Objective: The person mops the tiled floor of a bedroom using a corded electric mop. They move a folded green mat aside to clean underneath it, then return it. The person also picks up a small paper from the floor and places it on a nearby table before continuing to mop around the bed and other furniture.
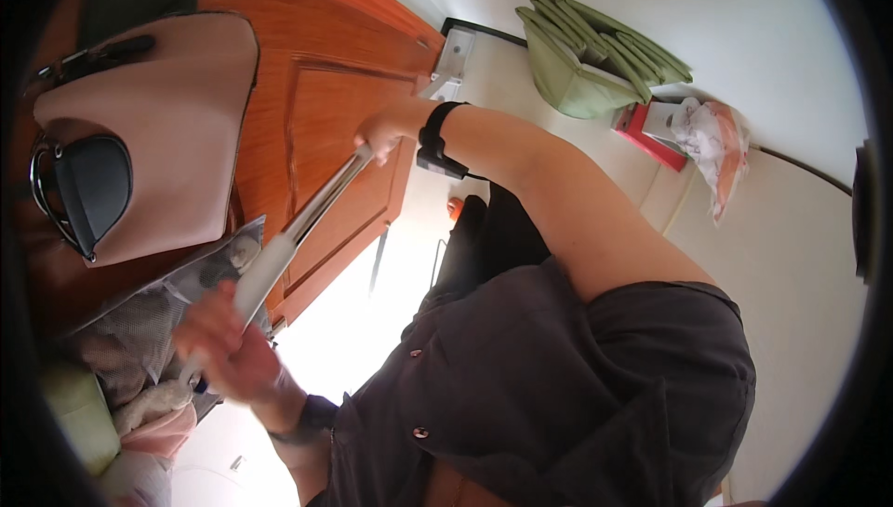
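Note:
A telescopic pole (268, 266) with a white grip and a shiny metal tube runs diagonally in front of me. My left hand (234, 346), slightly blurred, is wrapped around the white grip close to its looped end. Farther along, my right hand (387, 136) holds the metal tube. Beyond that hand, the pole's other end cannot be made out. Dark bands circle both of my wrists.
Behind the pole stands a reddish-brown panelled wooden door (342, 130). A pink bag (181, 123) with a dark half-round pouch (94, 189) is at left, above a mesh bag (132, 339) holding soft items. Folded green fabric (586, 53), a red box (649, 141) and a plastic bag (711, 144) lie along the white wall.

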`<act>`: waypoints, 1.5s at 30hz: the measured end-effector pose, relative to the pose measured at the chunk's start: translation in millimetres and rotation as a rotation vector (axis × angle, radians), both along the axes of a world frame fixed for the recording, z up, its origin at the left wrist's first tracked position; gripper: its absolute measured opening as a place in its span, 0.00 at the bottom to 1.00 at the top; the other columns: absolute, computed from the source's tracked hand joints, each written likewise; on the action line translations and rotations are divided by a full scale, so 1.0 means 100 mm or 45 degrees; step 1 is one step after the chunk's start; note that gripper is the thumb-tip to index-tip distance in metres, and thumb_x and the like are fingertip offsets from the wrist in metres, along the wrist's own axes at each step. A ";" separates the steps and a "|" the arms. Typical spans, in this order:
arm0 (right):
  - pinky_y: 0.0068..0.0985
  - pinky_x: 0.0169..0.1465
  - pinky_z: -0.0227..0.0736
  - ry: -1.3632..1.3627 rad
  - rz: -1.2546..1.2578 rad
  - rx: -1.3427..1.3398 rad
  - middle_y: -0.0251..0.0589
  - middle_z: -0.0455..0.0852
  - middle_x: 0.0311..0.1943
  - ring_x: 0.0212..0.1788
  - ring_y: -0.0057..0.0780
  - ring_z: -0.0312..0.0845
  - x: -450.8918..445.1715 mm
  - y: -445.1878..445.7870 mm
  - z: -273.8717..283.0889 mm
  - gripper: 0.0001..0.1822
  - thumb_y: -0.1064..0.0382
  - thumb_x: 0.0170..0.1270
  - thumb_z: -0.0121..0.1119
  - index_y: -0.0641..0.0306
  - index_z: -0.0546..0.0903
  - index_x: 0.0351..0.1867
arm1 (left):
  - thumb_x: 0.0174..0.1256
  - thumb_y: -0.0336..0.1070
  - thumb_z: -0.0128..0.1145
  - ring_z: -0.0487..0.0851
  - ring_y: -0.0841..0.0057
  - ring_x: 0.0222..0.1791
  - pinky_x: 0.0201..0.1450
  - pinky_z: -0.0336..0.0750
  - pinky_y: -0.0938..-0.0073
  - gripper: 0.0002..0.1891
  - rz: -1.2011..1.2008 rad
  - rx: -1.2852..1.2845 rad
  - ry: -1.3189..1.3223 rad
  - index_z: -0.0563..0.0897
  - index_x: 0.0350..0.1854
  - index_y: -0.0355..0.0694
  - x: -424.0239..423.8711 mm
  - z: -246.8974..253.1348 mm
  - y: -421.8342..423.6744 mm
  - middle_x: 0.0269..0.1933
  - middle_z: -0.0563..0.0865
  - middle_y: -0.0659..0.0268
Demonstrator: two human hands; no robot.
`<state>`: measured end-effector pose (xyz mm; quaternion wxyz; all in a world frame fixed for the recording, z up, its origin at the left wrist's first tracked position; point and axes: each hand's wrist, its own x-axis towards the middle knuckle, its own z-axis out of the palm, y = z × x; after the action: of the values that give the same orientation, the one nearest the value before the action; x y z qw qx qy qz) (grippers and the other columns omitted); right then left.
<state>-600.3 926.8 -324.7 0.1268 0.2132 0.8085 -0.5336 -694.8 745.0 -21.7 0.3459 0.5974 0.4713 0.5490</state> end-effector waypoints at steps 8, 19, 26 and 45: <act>0.36 0.42 0.73 0.406 -0.841 -0.034 0.43 0.86 0.34 0.40 0.44 0.82 0.39 -0.41 -0.39 0.20 0.45 0.50 0.68 0.56 0.82 0.38 | 0.63 0.43 0.56 0.62 0.82 0.24 0.44 0.60 0.71 0.15 -0.423 -0.151 0.103 0.64 0.22 0.48 0.27 0.11 0.44 0.20 0.62 0.74; 0.35 0.39 0.72 0.583 -1.343 0.085 0.46 0.83 0.31 0.38 0.44 0.79 0.71 -1.04 -0.26 0.10 0.61 0.49 0.68 0.60 0.80 0.31 | 0.54 0.40 0.65 0.71 0.83 0.18 0.32 0.67 0.76 0.15 -0.983 -0.268 0.220 0.72 0.17 0.48 0.30 0.39 0.61 0.18 0.76 0.75; 0.34 0.37 0.71 0.602 -1.390 0.020 0.46 0.81 0.29 0.35 0.45 0.78 0.67 -1.38 -0.29 0.10 0.66 0.47 0.66 0.62 0.75 0.27 | 0.46 0.34 0.69 0.77 0.80 0.20 0.35 0.72 0.74 0.12 -1.203 -0.358 0.192 0.76 0.17 0.45 0.28 0.44 0.48 0.18 0.78 0.72; 0.39 0.62 0.61 0.372 -1.026 0.266 0.48 0.72 0.56 0.59 0.49 0.66 1.34 -1.39 -0.60 0.36 0.54 0.43 0.73 0.57 0.72 0.56 | 0.56 0.43 0.64 0.76 0.83 0.18 0.32 0.69 0.83 0.13 -0.924 -0.381 0.263 0.74 0.17 0.51 -0.48 0.86 0.14 0.16 0.76 0.77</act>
<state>-466.4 787.7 -384.7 -0.2293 0.4454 0.7200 -0.4803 -742.7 759.4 64.6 0.5513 0.7200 0.3367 0.2538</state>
